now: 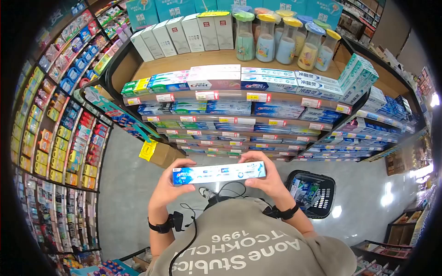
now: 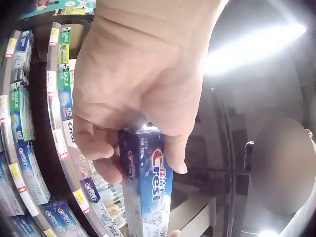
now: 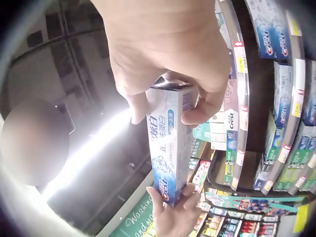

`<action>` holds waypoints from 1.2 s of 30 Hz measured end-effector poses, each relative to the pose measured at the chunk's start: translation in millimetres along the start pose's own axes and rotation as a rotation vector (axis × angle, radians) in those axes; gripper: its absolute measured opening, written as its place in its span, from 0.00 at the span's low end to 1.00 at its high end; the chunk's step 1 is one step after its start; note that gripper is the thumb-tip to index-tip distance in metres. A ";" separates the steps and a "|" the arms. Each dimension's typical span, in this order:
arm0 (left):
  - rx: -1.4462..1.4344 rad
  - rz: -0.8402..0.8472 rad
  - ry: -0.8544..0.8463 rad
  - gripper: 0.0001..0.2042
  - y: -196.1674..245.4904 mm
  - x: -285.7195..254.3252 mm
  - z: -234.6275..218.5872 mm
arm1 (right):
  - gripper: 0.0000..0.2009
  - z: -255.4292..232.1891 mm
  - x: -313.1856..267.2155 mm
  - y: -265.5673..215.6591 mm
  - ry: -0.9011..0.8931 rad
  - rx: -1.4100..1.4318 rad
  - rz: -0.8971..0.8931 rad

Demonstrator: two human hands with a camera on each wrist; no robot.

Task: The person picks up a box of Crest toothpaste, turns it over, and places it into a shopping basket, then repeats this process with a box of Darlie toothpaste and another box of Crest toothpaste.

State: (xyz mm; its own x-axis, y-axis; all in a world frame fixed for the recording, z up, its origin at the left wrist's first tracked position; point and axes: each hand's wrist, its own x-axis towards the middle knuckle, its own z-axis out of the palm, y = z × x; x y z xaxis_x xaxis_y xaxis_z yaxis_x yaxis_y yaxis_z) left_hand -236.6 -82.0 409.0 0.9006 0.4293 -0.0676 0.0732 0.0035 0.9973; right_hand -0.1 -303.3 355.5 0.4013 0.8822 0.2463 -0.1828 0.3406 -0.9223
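A long blue and white Crest toothpaste box [image 1: 219,173] lies level between both hands in front of the chest. Its blue end is gripped by the left hand [image 1: 171,183], thumb along the near side and fingers at the far side. At the white end, the right hand [image 1: 264,177] holds it the same way. The left wrist view shows the left hand [image 2: 143,74] pinching the end of the box [image 2: 148,182]. In the right wrist view the right hand [image 3: 170,54] pinches the other end of the box [image 3: 170,143], with the left hand [image 3: 175,217] beyond.
Shelves of toothpaste boxes [image 1: 271,80] stand ahead, with cartons and lidded bottles [image 1: 285,43] on top. A black basket [image 1: 326,195] holding packages sits on the floor at the right. A cardboard box [image 1: 165,155] with a yellow sign is at left, near packed side racks.
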 end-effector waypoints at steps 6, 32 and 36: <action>0.132 0.138 0.067 0.44 -7.2 -21.6 1.7 | 0.28 5.4 8.9 -8.7 -0.198 -0.235 -0.177; 0.469 0.803 0.022 0.48 -13.6 -4.8 60.2 | 0.30 -23.8 -58.2 -24.9 0.035 -0.604 -0.340; 0.330 0.814 0.231 0.49 -19.2 -8.9 64.2 | 0.29 -15.8 -56.3 -28.2 0.058 -0.767 -0.577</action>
State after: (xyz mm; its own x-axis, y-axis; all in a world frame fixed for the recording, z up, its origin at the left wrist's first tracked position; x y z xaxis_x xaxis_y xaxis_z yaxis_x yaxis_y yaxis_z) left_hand -218.6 -143.9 388.7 0.6219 0.3563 0.6973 -0.3975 -0.6235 0.6732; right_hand -3.3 -367.7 363.0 0.2936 0.6209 0.7269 0.6853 0.3934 -0.6128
